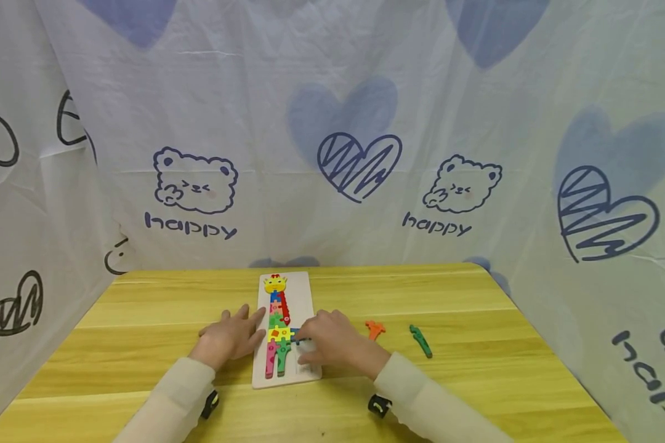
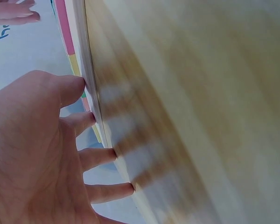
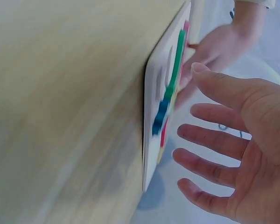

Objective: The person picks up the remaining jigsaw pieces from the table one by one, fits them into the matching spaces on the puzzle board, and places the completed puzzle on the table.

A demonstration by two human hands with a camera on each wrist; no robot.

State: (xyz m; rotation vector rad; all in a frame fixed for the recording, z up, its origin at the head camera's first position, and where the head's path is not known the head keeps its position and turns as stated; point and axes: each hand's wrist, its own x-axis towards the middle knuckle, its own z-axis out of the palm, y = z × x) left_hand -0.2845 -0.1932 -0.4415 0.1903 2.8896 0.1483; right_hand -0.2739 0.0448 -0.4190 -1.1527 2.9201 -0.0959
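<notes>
A white puzzle board (image 1: 302, 295) lies upright before me on the table, with a giraffe of coloured jigsaw pieces (image 1: 279, 334) on it. My left hand (image 1: 229, 335) is spread at the board's left side; its fingertips touch that edge in the left wrist view. Over the board's right half hovers my right hand (image 1: 332, 341), fingers apart and holding nothing in the right wrist view. A blue piece (image 3: 161, 116) sits by the giraffe's body, near the right fingertips and partly hidden by that hand in the head view.
To the right of the board, an orange piece (image 1: 374, 329) and a green piece (image 1: 421, 340) lie loose on the wooden table (image 1: 460, 394). A white curtain (image 1: 277, 123) printed with hearts and bears hangs behind and along both sides.
</notes>
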